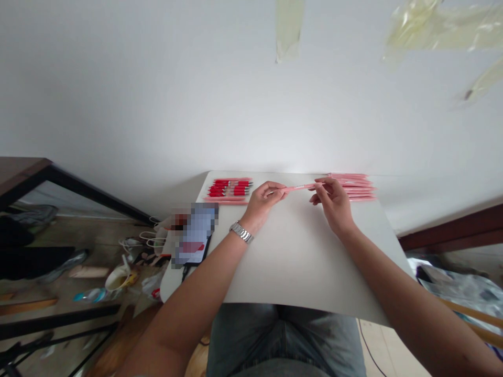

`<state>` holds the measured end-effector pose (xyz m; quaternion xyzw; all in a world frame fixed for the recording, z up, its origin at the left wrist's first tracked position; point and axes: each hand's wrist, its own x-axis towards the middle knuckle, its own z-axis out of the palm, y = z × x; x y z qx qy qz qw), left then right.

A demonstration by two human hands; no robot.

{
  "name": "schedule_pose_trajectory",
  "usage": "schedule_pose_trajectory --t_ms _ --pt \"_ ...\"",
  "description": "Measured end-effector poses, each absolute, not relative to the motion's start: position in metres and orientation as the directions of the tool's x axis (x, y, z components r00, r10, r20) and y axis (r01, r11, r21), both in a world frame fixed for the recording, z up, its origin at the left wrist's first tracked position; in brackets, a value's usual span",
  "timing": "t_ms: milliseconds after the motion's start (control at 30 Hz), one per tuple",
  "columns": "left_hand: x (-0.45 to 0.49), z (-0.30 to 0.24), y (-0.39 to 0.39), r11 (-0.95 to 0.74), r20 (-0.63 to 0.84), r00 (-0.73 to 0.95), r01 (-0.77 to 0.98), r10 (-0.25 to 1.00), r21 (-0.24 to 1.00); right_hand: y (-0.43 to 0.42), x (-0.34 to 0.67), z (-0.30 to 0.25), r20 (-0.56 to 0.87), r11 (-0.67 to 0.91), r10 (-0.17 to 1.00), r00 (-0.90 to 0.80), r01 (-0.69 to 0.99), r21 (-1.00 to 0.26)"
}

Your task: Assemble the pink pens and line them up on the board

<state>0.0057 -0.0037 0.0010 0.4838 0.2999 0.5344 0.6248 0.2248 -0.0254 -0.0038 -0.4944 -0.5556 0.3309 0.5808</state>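
A slim pink pen-like stick with a pale printed patch is held level above the white table, spanning the gap between my hands. My left hand, with a metal watch on its wrist, pinches the left end between thumb and fingers. At the other end, my right hand grips it with thumb and forefinger, other fingers curled loosely. Beyond the right hand lies a row of similar pink sticks, partly hidden by it. Several red pens lie left of my left hand, with pink sticks alongside.
The white table stands against a wall bearing strips of yellowed tape. A phone, blurred out, rests at the table's left edge with a cable. A cup and clutter sit on the left. Plastic bags are at right.
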Motion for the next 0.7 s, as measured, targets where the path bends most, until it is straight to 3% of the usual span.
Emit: schedule_pose_trajectory --t_ms 233,400,700 --pt "0.004 0.003 -0.010 -0.020 0.113 0.418 -0.220 0.901 0.975 -0.024 0.227 -0.004 0.309 0.290 0.924 0.226 0.115 -0.950" --pt "0.005 0.007 -0.013 -0.020 0.088 0.442 -0.156 0.893 0.988 -0.025 0.227 -0.002 0.315 0.297 0.926 0.208 0.112 -0.948" --pt "0.010 0.012 -0.019 -0.020 0.113 0.566 -0.169 0.816 0.985 -0.031 0.223 0.002 0.302 0.288 0.952 0.048 0.190 -0.939"
